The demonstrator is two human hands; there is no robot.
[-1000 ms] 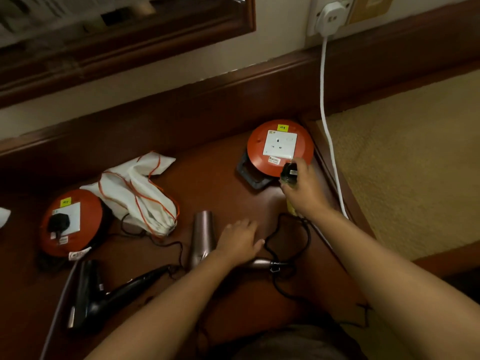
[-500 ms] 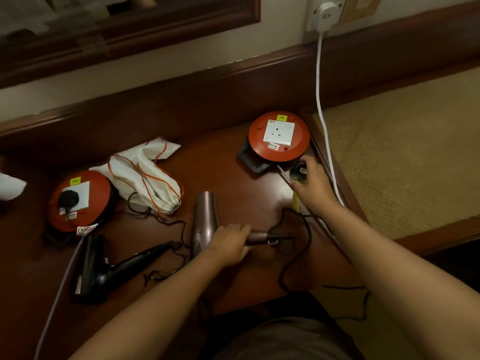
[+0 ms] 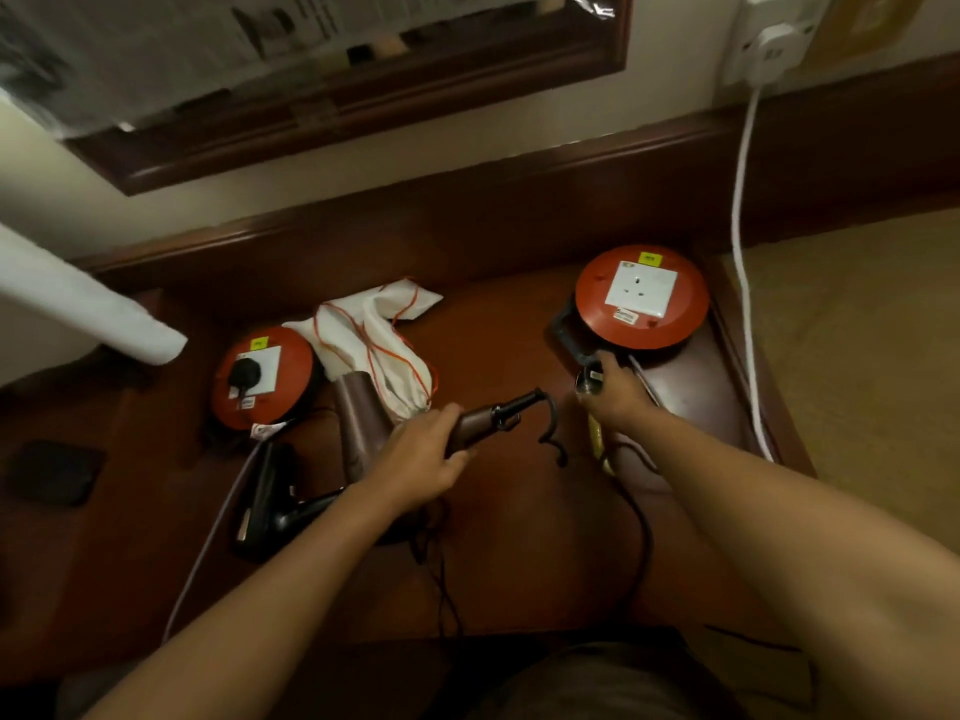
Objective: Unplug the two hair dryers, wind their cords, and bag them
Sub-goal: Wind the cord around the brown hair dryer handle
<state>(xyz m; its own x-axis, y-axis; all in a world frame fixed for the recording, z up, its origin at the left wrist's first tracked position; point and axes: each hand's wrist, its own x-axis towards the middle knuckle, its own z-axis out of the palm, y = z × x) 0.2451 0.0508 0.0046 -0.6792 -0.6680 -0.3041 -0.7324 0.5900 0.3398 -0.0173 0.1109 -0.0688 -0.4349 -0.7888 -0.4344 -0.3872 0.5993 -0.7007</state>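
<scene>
My left hand (image 3: 423,452) grips the handle of the brown hair dryer (image 3: 361,426), lifted off the wooden desk (image 3: 519,537). My right hand (image 3: 618,394) holds that dryer's black plug (image 3: 589,379), free of the right orange cable reel (image 3: 641,298), whose socket is empty. The black cord (image 3: 636,517) loops down from the plug across the desk. A black hair dryer (image 3: 275,501) lies at the left; a black plug (image 3: 243,374) sits in the left orange reel (image 3: 262,376). White drawstring bags (image 3: 376,332) with orange cords lie between the reels.
A white cable (image 3: 743,241) runs from the wall socket (image 3: 769,39) down the desk's right side. A framed mirror (image 3: 311,85) hangs on the wall behind. A white roll (image 3: 78,298) juts in at the left. Beige carpet (image 3: 857,356) lies to the right.
My left hand closed on the brown dryer's handle and raised it, tilting the handle up. My right hand drew the black plug away from the right reel, toward me.
</scene>
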